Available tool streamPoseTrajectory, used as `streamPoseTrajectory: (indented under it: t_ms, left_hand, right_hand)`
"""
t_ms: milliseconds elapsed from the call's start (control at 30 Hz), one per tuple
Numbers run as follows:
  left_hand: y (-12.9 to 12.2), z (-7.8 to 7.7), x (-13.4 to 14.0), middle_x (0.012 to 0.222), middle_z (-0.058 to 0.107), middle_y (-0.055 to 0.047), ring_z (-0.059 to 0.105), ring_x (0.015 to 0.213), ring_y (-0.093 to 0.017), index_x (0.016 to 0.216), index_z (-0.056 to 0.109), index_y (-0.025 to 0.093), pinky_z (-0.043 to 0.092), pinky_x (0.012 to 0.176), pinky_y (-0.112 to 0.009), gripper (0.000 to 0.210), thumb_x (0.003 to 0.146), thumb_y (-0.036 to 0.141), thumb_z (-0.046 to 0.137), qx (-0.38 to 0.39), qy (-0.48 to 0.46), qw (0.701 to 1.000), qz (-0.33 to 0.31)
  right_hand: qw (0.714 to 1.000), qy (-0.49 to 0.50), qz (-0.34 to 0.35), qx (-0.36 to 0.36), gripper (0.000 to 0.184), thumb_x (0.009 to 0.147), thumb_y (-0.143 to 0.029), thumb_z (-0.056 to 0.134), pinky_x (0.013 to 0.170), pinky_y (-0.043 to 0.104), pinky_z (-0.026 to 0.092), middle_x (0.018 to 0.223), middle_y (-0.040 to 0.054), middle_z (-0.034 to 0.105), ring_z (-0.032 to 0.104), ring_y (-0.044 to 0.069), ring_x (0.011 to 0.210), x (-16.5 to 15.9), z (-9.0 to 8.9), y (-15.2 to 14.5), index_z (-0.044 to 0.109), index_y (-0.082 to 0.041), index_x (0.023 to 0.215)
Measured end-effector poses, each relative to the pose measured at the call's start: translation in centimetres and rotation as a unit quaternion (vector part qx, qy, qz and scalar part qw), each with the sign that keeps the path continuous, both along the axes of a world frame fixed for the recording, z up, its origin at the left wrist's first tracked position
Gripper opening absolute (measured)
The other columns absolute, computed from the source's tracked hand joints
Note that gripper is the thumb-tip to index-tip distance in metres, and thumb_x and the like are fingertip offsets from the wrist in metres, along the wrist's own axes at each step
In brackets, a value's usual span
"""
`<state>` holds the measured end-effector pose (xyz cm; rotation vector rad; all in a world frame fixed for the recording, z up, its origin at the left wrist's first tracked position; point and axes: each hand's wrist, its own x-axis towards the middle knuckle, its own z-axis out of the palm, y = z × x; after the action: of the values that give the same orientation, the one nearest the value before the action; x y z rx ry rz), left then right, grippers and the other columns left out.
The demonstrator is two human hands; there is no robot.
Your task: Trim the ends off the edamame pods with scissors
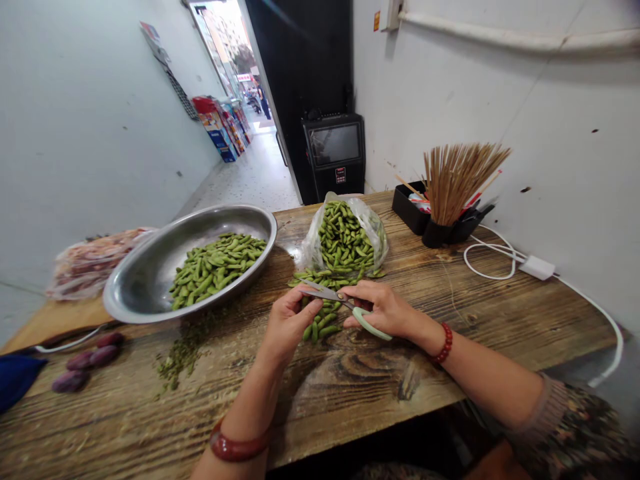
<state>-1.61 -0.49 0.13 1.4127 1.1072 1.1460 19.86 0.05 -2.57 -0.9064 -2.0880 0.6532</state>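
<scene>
My right hand point(383, 308) grips a pair of scissors point(370, 323) with pale green handles, the blades pointing left toward my other hand. The thumb and fingers of my left hand point(293, 320) are pinched at the blade tips, around a green soybean pod that is mostly hidden. Loose soybean pods point(325, 325) lie on the table between and behind both hands. Just beyond stands a clear plastic bag point(379, 241), open toward me and full of pods. To the left, a large steel basin point(145, 283) holds a heap of pods point(215, 267).
Trimmed green bits point(180, 353) litter the wooden table point(400, 427) below the basin. Several purplish oval things point(91, 359) and a bag of pinkish food point(95, 263) sit at left. A holder of wooden skewers point(457, 183), a black box point(409, 208) and a white cable point(540, 267) occupy the right.
</scene>
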Motion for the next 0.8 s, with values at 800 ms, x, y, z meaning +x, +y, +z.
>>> streamPoseTrajectory:
  t_ms: [800]
  left_hand:
    - [0.34, 0.35, -0.36, 0.066, 0.050, 0.006, 0.039, 0.047, -0.003, 0.083, 0.054, 0.017, 0.024, 0.038, -0.012, 0.026, 0.068, 0.019, 0.075, -0.126, -0.249, 0.960, 0.033]
  right_hand:
    - [0.999, -0.003, -0.036, -0.019, 0.059, 0.068, -0.032, 0.078, 0.072, 0.029, 0.048, 0.094, 0.0047, 0.060, 0.057, 0.016, 0.078, -0.48, 0.66, -0.36, 0.055, -0.018, 0.120]
